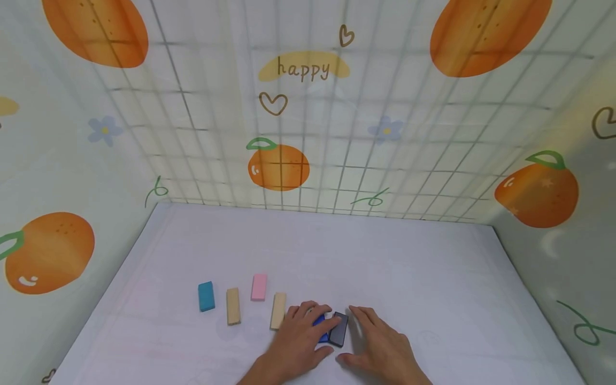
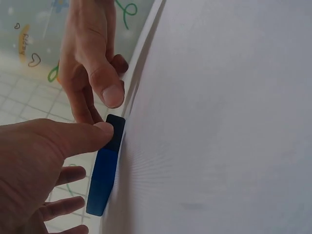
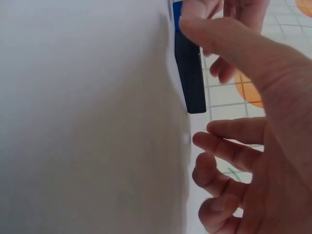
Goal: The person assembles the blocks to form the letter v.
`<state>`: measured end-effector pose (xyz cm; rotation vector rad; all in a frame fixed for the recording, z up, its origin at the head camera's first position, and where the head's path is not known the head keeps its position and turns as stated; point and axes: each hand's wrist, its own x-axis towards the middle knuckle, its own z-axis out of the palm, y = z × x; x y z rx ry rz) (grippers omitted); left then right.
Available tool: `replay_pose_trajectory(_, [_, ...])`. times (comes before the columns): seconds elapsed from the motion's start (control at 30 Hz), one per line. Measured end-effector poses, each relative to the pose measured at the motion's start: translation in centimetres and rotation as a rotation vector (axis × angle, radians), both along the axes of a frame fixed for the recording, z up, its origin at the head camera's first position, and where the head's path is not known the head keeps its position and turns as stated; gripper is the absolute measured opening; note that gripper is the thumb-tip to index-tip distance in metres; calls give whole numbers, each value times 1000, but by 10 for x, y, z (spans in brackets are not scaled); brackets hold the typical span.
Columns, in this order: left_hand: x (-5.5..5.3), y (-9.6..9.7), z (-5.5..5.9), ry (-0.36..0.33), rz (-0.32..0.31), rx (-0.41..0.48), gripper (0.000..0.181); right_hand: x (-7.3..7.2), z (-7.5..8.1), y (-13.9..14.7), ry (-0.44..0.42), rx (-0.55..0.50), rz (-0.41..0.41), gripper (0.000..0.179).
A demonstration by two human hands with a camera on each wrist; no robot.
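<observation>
In the head view a black block [image 1: 339, 335] and a blue block [image 1: 324, 338] lie side by side on the white table. My left hand [image 1: 299, 338] reaches over the blue block and partly hides it, its index fingertip at the black block's top. The two blocks stand end to end in the left wrist view, the blue block [image 2: 101, 184] nearer the left fingers. On the other side, my right hand [image 1: 382, 345] is spread beside the black block, thumb apart from the fingers. A gap shows between the right fingertips and the black block [image 3: 191, 73] in the right wrist view.
Left of the hands lie a plain wooden block [image 1: 278, 311], a pink block [image 1: 259, 287], another wooden block [image 1: 233, 306] and a teal block [image 1: 206, 297]. Printed cloth walls [image 1: 221, 160] with oranges and grid lines enclose the white table [image 1: 409, 256] at the back and sides.
</observation>
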<state>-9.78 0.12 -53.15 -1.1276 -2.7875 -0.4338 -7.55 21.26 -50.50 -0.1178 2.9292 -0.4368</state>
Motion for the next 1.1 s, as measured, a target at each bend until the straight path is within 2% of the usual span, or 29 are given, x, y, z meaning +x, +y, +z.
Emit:
replay_pose_trajectory(0.17, [-3,2,-3,-31,-1,-24,56,-1,-1,1,4,-7,2,105])
replay_pose_trajectory(0.5, [-7,4,-7,-52,-5,-34,53,-1,1,2,7,-16,5,104])
replay_pose_trajectory(0.83, [-7,3,-8,-13,-17,-23,51,0,2,8,76,-34,43,102])
replay_pose_trajectory(1.1, [-7,2,-8,-33,-11,-7,54,-2,2,6,58,-29,40,103])
